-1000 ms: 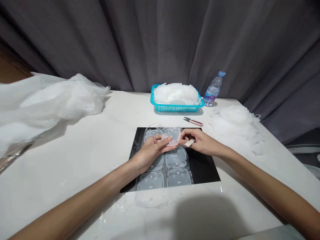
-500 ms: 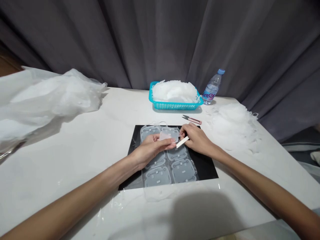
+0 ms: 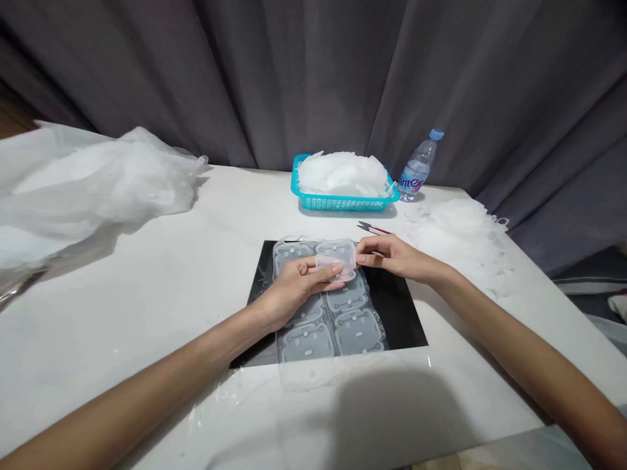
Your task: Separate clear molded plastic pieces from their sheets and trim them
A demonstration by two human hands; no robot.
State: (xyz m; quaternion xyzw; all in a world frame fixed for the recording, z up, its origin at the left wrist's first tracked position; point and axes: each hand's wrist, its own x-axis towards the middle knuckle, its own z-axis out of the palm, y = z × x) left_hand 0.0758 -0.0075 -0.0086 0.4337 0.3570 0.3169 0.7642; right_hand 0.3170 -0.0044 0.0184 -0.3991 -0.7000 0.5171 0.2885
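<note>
My left hand pinches a small translucent, rounded-square plastic piece between thumb and fingers. At the piece's right edge, my right hand has its thumb and fingertips closed on the rim. Beneath both hands lies a clear sheet of similar rounded-square plastic pieces, partly covered by my left hand. The sheet rests over a black mat. Just behind my right hand are small thread snips, their handle mostly hidden by the fingers.
A turquoise basket heaped with white translucent pieces stands at the back, beside a water bottle. More such pieces form a pile on the right. A large crumpled plastic bag covers the left of the white table.
The white strip seen at my right hand is out of sight. My right hand has turned flatter, covering the snips' handle. The piece in my left hand is tipped to show more of its face.
</note>
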